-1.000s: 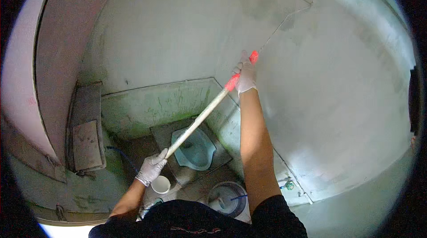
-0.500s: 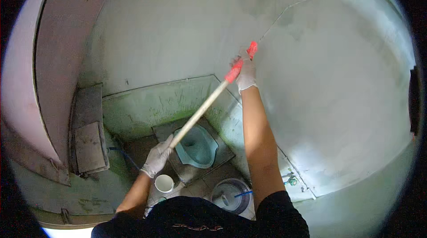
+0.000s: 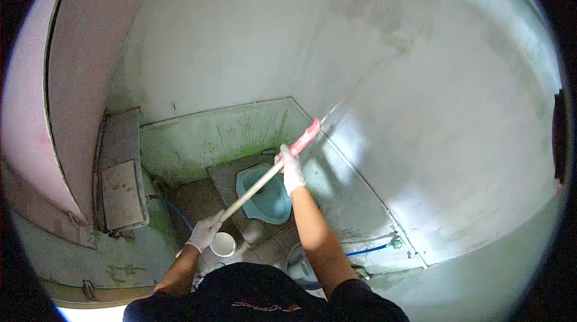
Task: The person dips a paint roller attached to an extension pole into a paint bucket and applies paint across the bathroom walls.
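Note:
Both gloved hands grip a long wooden pole (image 3: 249, 193) of a paint roller, slanting from lower left to upper right. My left hand (image 3: 205, 233) is closed round its lower end, above the floor beside a white bucket (image 3: 223, 244). Farther up, my right hand (image 3: 292, 170) is closed round the pole just below its red wrapping (image 3: 308, 135). A thin metal rod (image 3: 332, 111) runs from the wrapping toward the grey wall (image 3: 457, 129). The roller head is too blurred to make out clearly.
A blue-green squat toilet (image 3: 273, 205) is set in the floor below the pole. A grey tub (image 3: 300, 265) stands partly behind my right arm. On the right wall is a tap (image 3: 396, 243) with a blue hose (image 3: 368, 251). A dirty tank (image 3: 123, 196) stands at left.
The pole and my right hand have come down and left, toward me. My left hand has shifted slightly down and left. The roller head, clear against the upper wall before, is now lower and blurred.

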Available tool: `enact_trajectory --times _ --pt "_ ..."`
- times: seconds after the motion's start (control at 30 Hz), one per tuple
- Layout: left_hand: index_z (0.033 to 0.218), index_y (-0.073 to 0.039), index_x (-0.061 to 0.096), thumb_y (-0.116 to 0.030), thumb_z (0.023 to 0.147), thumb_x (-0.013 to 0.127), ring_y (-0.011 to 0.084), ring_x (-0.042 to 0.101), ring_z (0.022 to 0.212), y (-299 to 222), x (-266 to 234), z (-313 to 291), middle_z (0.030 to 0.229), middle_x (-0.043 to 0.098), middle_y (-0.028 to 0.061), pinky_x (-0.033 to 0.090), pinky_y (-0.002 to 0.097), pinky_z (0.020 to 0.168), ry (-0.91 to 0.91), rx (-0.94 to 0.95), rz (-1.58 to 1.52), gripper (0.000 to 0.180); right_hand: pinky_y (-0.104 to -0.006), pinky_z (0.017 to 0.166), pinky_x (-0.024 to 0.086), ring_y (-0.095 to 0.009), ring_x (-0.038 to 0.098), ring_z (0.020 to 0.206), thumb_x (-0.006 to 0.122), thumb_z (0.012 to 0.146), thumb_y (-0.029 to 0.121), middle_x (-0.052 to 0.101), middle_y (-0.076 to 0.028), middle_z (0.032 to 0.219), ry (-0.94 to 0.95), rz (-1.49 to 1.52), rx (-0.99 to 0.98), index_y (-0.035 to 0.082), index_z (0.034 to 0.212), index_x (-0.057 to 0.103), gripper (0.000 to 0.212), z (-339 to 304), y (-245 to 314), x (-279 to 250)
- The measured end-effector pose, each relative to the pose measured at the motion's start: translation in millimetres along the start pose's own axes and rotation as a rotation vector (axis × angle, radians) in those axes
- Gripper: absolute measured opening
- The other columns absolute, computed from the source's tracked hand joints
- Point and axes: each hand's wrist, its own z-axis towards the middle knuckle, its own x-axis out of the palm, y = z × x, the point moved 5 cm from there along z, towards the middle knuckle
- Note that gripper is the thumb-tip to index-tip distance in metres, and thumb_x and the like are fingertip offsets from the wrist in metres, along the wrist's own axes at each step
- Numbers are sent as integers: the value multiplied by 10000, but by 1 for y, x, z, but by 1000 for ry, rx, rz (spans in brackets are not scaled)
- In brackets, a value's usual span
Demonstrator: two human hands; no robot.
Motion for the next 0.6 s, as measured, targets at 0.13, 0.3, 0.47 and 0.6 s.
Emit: enact_trajectory --times 0.13,0.3,0.47,0.6 --pt "1293 -35 529 -143 915 538 272 595 1128 -6 -38 4 1229 589 197 458 328 943 -17 13 54 392 -345 849 481 -190 593 984 575 886 508 609 -90 1117 113 -100 -61 63 1229 546 562 -53 1 5" --pt "1356 -140 487 -137 911 553 97 402 569 -94 -119 69 619 408 74 406 278 536 -257 230 25 450 -303 742 493 -166 614 804 531 919 458 659 -69 943 91 -108 213 55 1108 638 458 -91 -75 -54" --pt "1356 -190 491 -191 942 571 73 415 672 -226 -142 119 776 460 -114 417 223 628 -189 170 -251 421 -378 717 493 -257 627 873 628 853 382 662 -130 949 -116 -737 224 10 978 645 392 -132 -255 -202" --pt "1346 -190 511 -198 938 578 49 386 628 -171 -153 95 712 434 -96 381 218 554 -190 38 -284 413 -459 745 514 -302 655 855 690 758 311 674 -130 847 653 -1257 371 60 1011 631 361 -240 -363 -269"
